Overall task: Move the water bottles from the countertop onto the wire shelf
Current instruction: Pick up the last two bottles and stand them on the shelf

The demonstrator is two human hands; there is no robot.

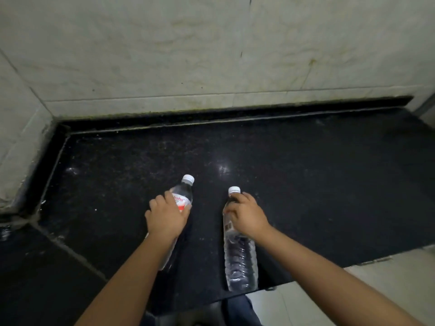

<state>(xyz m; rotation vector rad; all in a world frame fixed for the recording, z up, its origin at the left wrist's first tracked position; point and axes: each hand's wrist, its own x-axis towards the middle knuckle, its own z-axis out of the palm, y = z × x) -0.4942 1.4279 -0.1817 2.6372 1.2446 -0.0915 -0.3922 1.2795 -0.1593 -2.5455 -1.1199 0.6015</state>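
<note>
Near the front edge of the black table (306, 184), the left hand (166, 216) is gripping the red-labelled water bottle (182, 196) and the right hand (247, 216) is clasping the clear water bottle (240, 260), both upright, side by side, apart, no wire shelf showing.

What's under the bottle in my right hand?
The right-hand bottle stands on the black countertop near its front edge. The right hand grips its neck. The spot directly beneath its base is hidden.
</note>
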